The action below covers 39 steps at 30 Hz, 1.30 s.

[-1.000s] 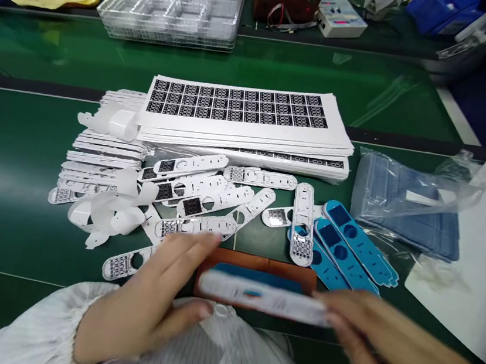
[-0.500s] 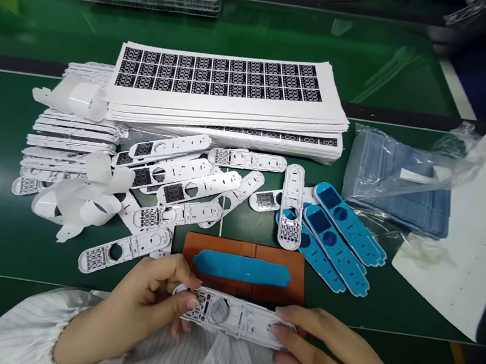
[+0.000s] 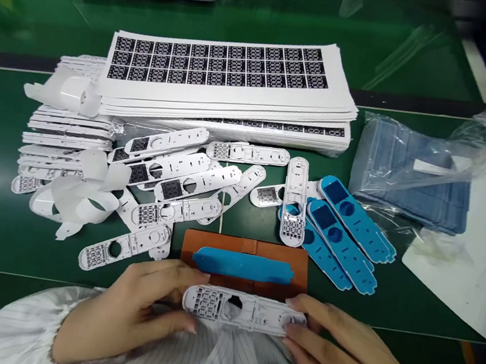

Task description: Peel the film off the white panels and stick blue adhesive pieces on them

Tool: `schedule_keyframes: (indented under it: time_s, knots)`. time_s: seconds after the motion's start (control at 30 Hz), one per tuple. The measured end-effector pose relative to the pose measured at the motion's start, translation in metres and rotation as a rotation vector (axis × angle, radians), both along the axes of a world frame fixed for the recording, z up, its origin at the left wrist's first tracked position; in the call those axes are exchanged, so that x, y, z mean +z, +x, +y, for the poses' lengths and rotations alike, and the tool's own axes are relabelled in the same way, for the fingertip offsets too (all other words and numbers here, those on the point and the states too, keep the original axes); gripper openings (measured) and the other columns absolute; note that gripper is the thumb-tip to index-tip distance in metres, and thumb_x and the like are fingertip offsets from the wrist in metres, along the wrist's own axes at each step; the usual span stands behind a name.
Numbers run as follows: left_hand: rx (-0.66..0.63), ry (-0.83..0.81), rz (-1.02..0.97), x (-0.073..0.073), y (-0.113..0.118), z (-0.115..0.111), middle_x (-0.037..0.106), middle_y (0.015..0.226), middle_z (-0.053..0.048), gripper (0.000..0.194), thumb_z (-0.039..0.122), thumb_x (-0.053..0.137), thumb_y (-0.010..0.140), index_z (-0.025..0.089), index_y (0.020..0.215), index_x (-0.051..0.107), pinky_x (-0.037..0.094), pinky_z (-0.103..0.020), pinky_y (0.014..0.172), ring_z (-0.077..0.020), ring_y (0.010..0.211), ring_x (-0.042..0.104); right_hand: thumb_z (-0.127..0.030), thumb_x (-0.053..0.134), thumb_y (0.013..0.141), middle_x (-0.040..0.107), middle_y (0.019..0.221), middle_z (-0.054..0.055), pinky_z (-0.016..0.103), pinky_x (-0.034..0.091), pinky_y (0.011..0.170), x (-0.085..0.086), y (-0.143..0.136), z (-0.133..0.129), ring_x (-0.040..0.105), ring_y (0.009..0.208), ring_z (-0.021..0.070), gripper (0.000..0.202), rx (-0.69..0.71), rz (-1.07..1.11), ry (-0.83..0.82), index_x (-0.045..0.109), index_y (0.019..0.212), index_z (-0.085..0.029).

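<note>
A long white plastic panel (image 3: 249,312) with a grid of digit-shaped slots and a round hole lies crosswise between my hands, in front of my striped clothing. My right hand (image 3: 337,353) grips its right end between thumb and fingers. At its left end, my left hand (image 3: 144,300) has the index finger along the upper edge and the thumb below. Just beyond the panel is a brown holder (image 3: 299,265) bearing a blue strip (image 3: 244,265) with notched ends.
Several loose white panels (image 3: 177,209) lie beyond, with blue-faced panels (image 3: 345,218) at right. Printed label sheets (image 3: 218,96) are stacked behind them. Curled film scraps (image 3: 77,197) sit at left beside stacked panels (image 3: 67,128). A clear bag of blue sheets (image 3: 408,173) rests far right.
The panel has shifted slightly right and tilted in my hands. My left thumb and index finger have moved off its slotted face to its edges. The whole view has shifted slightly.
</note>
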<state>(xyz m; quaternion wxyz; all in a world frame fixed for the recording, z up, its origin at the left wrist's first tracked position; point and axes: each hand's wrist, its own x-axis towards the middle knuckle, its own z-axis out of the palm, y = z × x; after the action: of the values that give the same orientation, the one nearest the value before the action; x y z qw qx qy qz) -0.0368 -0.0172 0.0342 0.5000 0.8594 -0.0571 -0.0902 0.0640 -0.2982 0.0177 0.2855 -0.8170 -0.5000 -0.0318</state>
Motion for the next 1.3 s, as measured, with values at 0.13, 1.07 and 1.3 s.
schedule_keyframes:
  time_s: [0.13,1.07,1.3]
  knots:
    - [-0.043,0.266,-0.233,-0.003,-0.001,0.002,0.064,0.096,-0.005,0.037,0.033,0.056,0.086,0.015,0.118,0.049,0.052,-0.014,0.079,-0.0097,0.084,0.063,-0.013,0.046,0.094,0.072,0.095,0.005,0.023,0.055,0.090,-0.013,-0.002,-0.002,0.068,0.086,0.0129,0.019,0.037,-0.052,0.054,0.065,0.093,-0.016]
    - [0.096,0.582,-0.379,-0.027,0.013,-0.006,0.062,0.093,-0.007,0.025,0.026,0.058,0.086,0.012,0.107,0.058,0.035,-0.037,0.078,-0.0213,0.091,0.047,-0.004,0.066,0.079,0.068,0.096,0.011,0.029,0.049,0.057,-0.031,0.013,0.015,0.056,0.078,0.0163,0.016,-0.062,0.205,0.121,0.058,0.087,-0.015]
    - [0.091,0.620,-0.378,-0.028,0.012,-0.006,0.064,0.094,-0.006,0.026,0.023,0.062,0.083,0.016,0.108,0.058,0.037,-0.040,0.080,-0.0238,0.093,0.049,-0.012,0.069,0.078,0.069,0.092,0.007,0.023,0.048,0.044,-0.037,0.009,0.016,0.062,0.073,0.0160,0.020,-0.189,0.411,0.190,0.053,0.088,-0.021]
